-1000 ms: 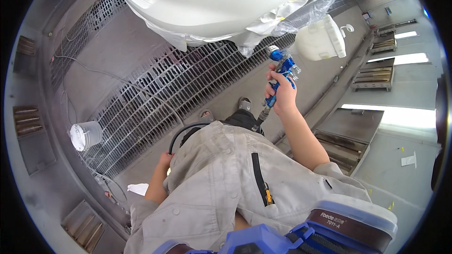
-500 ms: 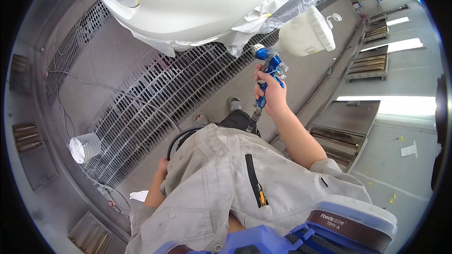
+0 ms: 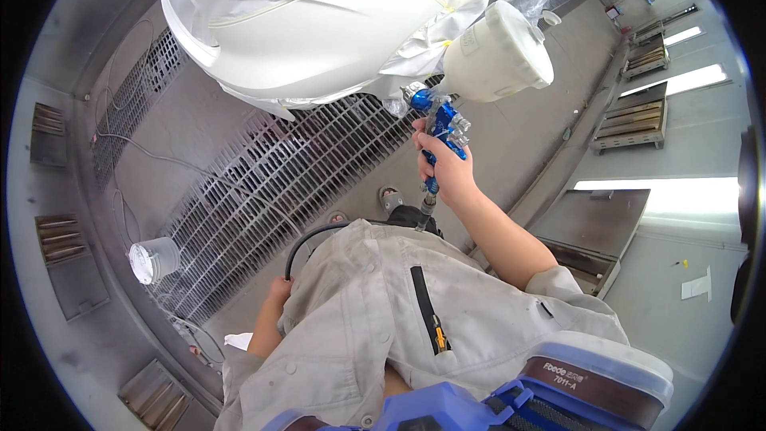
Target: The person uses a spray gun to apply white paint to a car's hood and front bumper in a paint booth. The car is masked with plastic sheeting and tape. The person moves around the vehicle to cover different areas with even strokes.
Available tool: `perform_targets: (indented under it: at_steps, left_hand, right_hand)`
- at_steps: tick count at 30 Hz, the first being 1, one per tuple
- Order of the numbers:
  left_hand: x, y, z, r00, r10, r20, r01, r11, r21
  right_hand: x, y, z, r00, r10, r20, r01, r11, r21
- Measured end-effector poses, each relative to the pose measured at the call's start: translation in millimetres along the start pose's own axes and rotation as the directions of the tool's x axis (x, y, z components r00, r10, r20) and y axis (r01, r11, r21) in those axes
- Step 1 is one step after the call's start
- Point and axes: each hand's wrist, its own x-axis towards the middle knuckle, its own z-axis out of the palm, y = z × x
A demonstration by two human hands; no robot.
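Note:
My right hand [image 3: 447, 166] is wrapped round the grip of a blue and silver spray gun [image 3: 444, 124], its nozzle pointing left. A white plastic paint cup [image 3: 501, 54] sits tilted on top of the gun. Just ahead is a white-painted car body [image 3: 311, 52], partly covered by masking film and yellow tape. Down by my left side, my left hand [image 3: 280, 287] closes round a black air hose [image 3: 297, 246]. That hose runs across my front toward the gun's lower fitting; most of the left fingers are hidden.
Metal floor grating [image 3: 239, 179] runs beneath the car, with a thin hose [image 3: 171, 158] lying over it. A white bucket [image 3: 155, 259] stands at the left. Vented panels line both walls, and bright lights [image 3: 670, 199] are set in the right one. A respirator [image 3: 598, 375] hangs low in view.
The spray gun and my right hand have shifted slightly left and down in view. More of the masked car top now shows, and the cup looks turned. My left hand keeps the hose.

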Motion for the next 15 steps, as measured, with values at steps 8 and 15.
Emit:
perform_targets:
  at_steps: [8, 15]
  left_hand:
    - [29, -29, 65, 0.997, 0.052, -0.063, -0.067, 0.959, -0.277]
    - [40, -16, 116, 1.000, 0.015, -0.025, -0.016, 0.998, -0.060]
  right_hand:
    - [25, -26, -34, 0.996, 0.003, 0.091, -0.003, 1.000, 0.009]
    - [46, -45, -68, 0.991, -0.012, 0.136, 0.008, 1.000, 0.030]
